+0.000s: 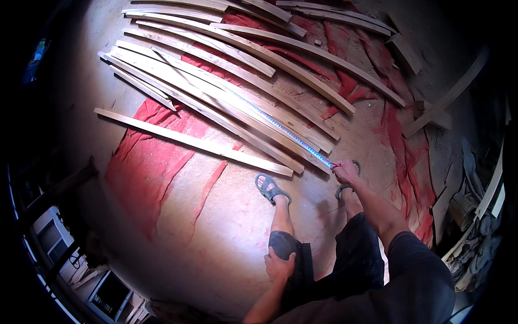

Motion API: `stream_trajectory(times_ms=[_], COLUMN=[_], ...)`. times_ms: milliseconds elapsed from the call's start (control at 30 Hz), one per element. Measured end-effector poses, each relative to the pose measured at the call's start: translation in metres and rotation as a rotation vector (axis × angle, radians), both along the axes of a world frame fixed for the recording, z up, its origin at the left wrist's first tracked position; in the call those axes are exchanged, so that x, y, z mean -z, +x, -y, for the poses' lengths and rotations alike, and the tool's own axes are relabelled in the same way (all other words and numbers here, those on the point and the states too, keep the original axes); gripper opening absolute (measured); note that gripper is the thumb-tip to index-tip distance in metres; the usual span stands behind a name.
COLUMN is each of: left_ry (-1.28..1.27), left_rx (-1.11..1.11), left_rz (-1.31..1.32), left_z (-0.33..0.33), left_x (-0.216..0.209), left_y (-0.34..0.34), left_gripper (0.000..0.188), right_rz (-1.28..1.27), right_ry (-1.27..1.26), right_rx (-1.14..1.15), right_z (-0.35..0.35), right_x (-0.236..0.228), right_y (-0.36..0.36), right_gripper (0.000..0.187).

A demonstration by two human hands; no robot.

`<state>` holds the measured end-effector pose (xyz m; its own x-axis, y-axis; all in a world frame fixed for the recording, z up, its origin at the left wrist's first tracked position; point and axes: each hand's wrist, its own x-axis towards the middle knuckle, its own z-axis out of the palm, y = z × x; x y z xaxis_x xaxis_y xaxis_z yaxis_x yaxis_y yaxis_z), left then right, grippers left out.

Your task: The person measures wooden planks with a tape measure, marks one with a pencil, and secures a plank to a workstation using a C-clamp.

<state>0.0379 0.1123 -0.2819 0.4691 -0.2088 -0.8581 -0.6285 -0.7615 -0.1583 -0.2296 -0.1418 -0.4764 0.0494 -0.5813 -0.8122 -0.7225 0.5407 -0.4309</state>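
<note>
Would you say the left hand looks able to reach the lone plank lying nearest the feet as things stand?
Probably not without bending further: the left hand rests on the left knee, and the lone plank lies on the floor beyond the left sandal. Nothing blocks the way; only the gap does.

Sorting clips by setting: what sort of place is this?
Probably a woodworking yard or workshop floor: long sawn planks on a dusty floor, and the right hand holds a tape measure along one.
</note>
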Motion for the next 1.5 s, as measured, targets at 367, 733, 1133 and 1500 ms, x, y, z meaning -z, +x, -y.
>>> stream_trajectory(times_ms=[367, 733, 1133, 1500], left_ry=[-0.649, -0.867, -0.754, -0.017], left_rx=[-1.160, -1.202, -0.872, 0.103], left_rz=[-0.759, -0.552, -0.548, -0.245], left_z=[0.191, 0.406, 0.281, -0.023], left_x=[0.095, 0.086, 0.072, -0.025], left_y=[-0.055, 0.035, 0.079, 0.022], left_gripper=[0.032, 0.025, 0.049, 0.087], right_rz=[0.125, -0.148, -0.080, 0.086], right_ry=[-0.137, -0.143, -0.075, -0.168], right_rx=[0.167, -0.159, 0.054, 0.110], right_z=[-0.031, -0.227, 0.026, 0.046], right_x=[-0.094, -0.217, -0.135, -0.097], right_y=[0.064, -0.170, 0.065, 0.093], right_gripper=[0.019, 0.034, 0.019, 0.020])
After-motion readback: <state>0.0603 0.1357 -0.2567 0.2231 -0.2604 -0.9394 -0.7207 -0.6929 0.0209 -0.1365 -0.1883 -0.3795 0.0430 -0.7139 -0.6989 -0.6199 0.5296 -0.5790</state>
